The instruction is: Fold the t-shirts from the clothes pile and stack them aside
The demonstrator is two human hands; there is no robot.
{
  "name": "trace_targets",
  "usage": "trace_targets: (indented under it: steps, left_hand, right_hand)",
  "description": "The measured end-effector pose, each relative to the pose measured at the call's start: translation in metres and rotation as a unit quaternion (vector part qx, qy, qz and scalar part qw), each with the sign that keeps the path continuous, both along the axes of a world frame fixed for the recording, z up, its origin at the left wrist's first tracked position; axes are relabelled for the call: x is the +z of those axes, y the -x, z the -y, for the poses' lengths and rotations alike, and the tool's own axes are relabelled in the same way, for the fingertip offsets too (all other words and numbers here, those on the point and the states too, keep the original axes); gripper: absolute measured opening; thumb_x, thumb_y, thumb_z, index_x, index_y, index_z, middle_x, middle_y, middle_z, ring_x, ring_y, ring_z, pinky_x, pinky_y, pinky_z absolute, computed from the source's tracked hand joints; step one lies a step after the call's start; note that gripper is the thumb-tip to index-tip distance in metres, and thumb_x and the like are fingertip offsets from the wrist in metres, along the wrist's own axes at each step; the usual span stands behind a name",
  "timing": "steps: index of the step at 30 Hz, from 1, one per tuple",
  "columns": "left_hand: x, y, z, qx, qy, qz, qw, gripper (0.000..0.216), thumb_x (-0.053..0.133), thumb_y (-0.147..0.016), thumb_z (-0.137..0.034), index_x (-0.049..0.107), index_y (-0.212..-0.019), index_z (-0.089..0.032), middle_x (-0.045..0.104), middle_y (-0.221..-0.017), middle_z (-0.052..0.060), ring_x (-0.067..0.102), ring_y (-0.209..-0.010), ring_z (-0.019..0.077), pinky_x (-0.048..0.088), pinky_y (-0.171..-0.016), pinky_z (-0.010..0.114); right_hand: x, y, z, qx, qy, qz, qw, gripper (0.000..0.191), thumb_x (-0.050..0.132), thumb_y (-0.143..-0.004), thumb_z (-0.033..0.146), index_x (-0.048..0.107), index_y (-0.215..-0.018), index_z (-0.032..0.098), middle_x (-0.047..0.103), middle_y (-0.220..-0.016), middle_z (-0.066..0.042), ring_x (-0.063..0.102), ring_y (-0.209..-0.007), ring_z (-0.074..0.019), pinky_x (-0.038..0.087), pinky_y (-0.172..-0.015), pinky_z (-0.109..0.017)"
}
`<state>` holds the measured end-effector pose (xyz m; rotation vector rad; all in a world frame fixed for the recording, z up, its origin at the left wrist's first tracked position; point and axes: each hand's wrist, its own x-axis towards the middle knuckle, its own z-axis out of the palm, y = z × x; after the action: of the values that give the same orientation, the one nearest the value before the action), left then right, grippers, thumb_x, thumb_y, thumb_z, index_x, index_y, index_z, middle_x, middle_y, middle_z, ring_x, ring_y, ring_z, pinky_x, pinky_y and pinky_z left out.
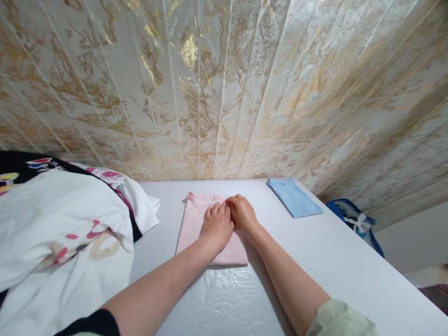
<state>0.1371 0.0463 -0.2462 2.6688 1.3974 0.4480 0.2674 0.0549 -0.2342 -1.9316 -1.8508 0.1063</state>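
A folded pink shirt (192, 229) lies on the white table in front of me, its neckline toward the wall. My left hand (217, 226) rests flat on top of it, fingers stretched out and pointing away from me. At the shirt's far right corner, my right hand (242, 213) has its fingers curled in and closed on the fabric. Its fingertips meet those of the left hand and are partly hidden.
A heap of white and black printed clothes (87, 233) covers the table's left side. A folded blue garment (294, 198) lies near the back right edge. Beyond that edge sits a blue-trimmed bag (355, 221). A gold-patterned curtain (210, 93) hangs behind the table (315, 252).
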Motion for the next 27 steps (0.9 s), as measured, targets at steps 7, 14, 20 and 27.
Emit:
trace_targets:
  steps: [7,14,20,27]
  left_hand:
    - [0.021,0.002,0.010,0.015,0.012,-0.047,0.999,0.051,0.051,-0.089,-0.035,0.048,-0.135,-0.013,0.047,-0.143,0.016,0.038,-0.134,0.0303,0.027,-0.110,0.049]
    - [0.024,0.024,-0.032,0.048,-0.006,-0.077,0.996,0.035,0.032,-0.093,-0.012,0.062,-0.109,-0.014,0.062,-0.111,0.014,0.056,-0.106,0.0262,0.042,-0.090,0.040]
    - [0.012,0.036,-0.056,0.113,-0.016,-0.037,0.993,0.024,0.044,-0.089,-0.017,0.064,-0.100,-0.023,0.064,-0.105,0.008,0.054,-0.106,0.0240,0.029,-0.105,0.042]
    - [0.015,0.037,-0.052,0.090,-0.042,-0.029,0.995,0.020,0.046,-0.082,-0.013,0.061,-0.093,-0.021,0.067,-0.098,0.009,0.058,-0.102,0.0253,0.024,-0.108,0.045]
  right_hand:
    - [-0.006,-0.003,-0.003,-0.012,0.028,-0.029,0.999,0.028,0.044,-0.091,0.018,0.070,-0.101,0.023,0.065,-0.098,-0.005,0.058,-0.094,-0.0154,0.041,-0.081,-0.022]
    - [-0.003,0.000,0.000,-0.010,0.023,-0.036,0.999,0.027,0.044,-0.091,0.017,0.070,-0.098,0.024,0.065,-0.096,-0.004,0.058,-0.092,-0.0148,0.039,-0.077,-0.021]
    - [0.001,0.003,0.004,-0.014,0.021,-0.018,1.000,0.025,0.045,-0.093,0.022,0.070,-0.098,0.023,0.064,-0.096,-0.005,0.057,-0.091,-0.0156,0.039,-0.077,-0.022]
    - [-0.005,0.006,0.004,0.032,0.008,-0.006,0.999,0.024,0.048,-0.093,0.024,0.069,-0.106,0.024,0.061,-0.098,-0.006,0.054,-0.096,-0.0172,0.039,-0.085,-0.026]
